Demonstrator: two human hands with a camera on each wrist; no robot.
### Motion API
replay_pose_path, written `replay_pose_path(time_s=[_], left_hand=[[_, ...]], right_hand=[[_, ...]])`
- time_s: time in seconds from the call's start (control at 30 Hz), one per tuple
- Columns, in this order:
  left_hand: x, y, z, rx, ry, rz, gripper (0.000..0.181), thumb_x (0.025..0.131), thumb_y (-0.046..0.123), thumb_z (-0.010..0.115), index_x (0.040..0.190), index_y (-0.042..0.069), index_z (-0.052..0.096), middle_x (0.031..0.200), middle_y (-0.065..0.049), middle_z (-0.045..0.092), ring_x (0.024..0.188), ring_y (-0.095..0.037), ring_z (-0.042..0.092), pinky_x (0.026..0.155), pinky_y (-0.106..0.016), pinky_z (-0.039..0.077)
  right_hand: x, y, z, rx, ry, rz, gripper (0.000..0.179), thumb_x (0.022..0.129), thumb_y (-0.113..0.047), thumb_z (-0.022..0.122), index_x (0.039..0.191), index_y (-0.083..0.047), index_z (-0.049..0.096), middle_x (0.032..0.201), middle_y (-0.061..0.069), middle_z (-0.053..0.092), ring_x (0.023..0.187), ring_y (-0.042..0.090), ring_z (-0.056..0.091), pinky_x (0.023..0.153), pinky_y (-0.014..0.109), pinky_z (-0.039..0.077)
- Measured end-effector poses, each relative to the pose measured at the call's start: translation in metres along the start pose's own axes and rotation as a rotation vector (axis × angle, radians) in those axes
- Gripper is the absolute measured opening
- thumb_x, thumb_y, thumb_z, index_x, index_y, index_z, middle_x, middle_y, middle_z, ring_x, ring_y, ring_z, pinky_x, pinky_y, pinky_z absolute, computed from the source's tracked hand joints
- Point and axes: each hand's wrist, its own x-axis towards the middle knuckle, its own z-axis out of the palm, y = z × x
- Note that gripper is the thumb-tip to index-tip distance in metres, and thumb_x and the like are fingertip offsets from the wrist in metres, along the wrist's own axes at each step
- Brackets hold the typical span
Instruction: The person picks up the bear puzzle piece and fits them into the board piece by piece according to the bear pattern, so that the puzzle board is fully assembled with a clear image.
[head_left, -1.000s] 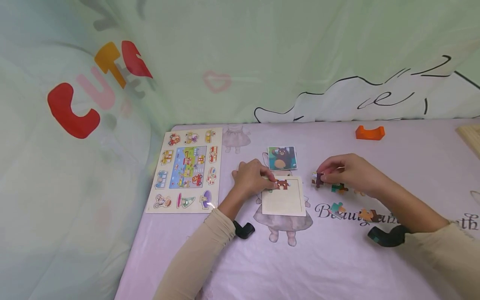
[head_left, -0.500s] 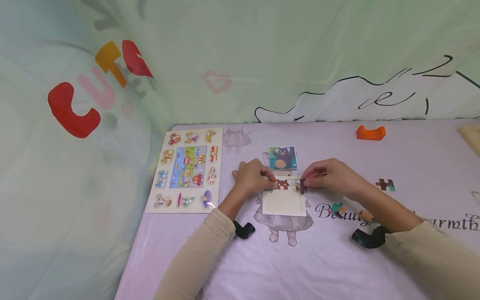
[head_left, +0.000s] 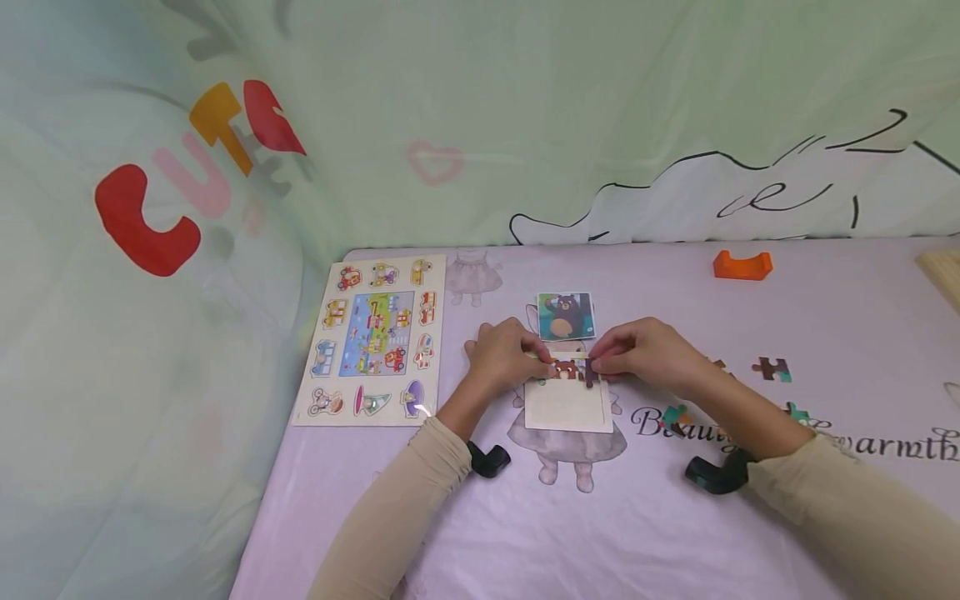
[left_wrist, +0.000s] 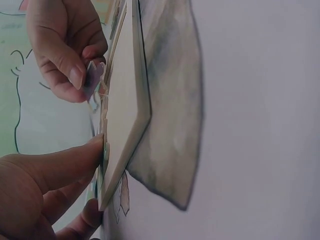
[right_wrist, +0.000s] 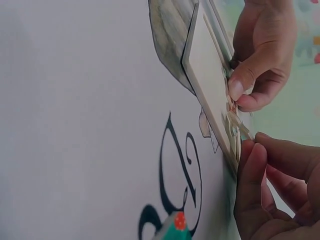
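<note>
A pale wooden puzzle tray (head_left: pixel 566 407) lies on the cloth, with joined bear-face jigsaw pieces (head_left: pixel 565 369) along its far edge. My left hand (head_left: pixel 504 354) holds the left end of that row with thumb and forefinger. My right hand (head_left: pixel 647 354) pinches a dark purple jigsaw piece (head_left: pixel 589 372) at the row's right end. In the left wrist view this piece (left_wrist: pixel 91 80) stands tilted above the tray. Its lower edge meets the row in the right wrist view, though I cannot tell whether it interlocks. Just behind the tray lies a bear picture card (head_left: pixel 566 317).
Loose jigsaw pieces lie right of the tray, including a brown and teal one (head_left: pixel 772 369) and a teal and orange one (head_left: pixel 676 418). A vehicle puzzle board (head_left: pixel 369 342) lies left. Further back are an orange block (head_left: pixel 742 265) and a wooden board's edge (head_left: pixel 941 275).
My right hand has carried the dark purple piece leftward from the cloth to the right end of the row in the tray. The left hand has stayed in place.
</note>
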Motion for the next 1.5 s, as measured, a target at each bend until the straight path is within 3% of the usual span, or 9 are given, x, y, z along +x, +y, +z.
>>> replay_pose_path(time_s=[0.5,0.87,1.13,1.3,1.5], left_hand=[[0.000,-0.001,0.000,0.001,0.005,0.012,0.016,0.074,0.035,0.091,0.068,0.033,0.076,0.094,0.008,0.059,0.095,-0.023,0.047,0.087,-0.052,0.033],[0.000,-0.001,0.000,-0.004,0.010,0.022,0.016,0.074,0.035,0.091,0.067,0.033,0.076,0.096,0.009,0.060,0.096,-0.023,0.047,0.087,-0.052,0.032],[0.001,-0.001,-0.001,-0.005,0.007,0.008,0.017,0.074,0.036,0.091,0.067,0.033,0.076,0.100,0.009,0.063,0.098,-0.024,0.048,0.087,-0.051,0.032],[0.001,-0.001,0.000,-0.007,0.002,0.010,0.016,0.074,0.035,0.091,0.067,0.033,0.076,0.101,0.008,0.063,0.098,-0.024,0.048,0.087,-0.051,0.032],[0.000,-0.002,0.000,-0.010,0.010,0.030,0.014,0.074,0.033,0.091,0.069,0.032,0.078,0.098,0.008,0.063,0.099,-0.024,0.049,0.087,-0.052,0.032]], right_hand=[[0.002,-0.002,0.007,-0.020,0.056,0.038,0.019,0.090,-0.020,0.078,0.104,-0.007,0.078,0.087,0.003,0.075,0.076,0.019,0.064,0.070,0.024,0.054],[0.004,-0.005,0.013,-0.135,0.161,-0.008,0.011,0.088,-0.017,0.074,0.092,-0.007,0.078,0.068,-0.001,0.069,0.068,0.017,0.061,0.066,0.029,0.048],[0.002,-0.007,0.012,-0.137,0.143,-0.006,0.014,0.089,-0.020,0.077,0.094,-0.007,0.076,0.071,0.001,0.068,0.067,0.017,0.061,0.063,0.027,0.048],[0.003,-0.007,0.011,-0.186,0.128,-0.016,0.023,0.084,-0.027,0.084,0.093,-0.009,0.073,0.073,0.002,0.065,0.072,0.019,0.057,0.062,0.029,0.045],[0.004,-0.004,0.009,-0.238,0.134,-0.049,0.020,0.083,-0.024,0.085,0.089,-0.010,0.071,0.075,0.002,0.064,0.074,0.021,0.054,0.063,0.031,0.042]])
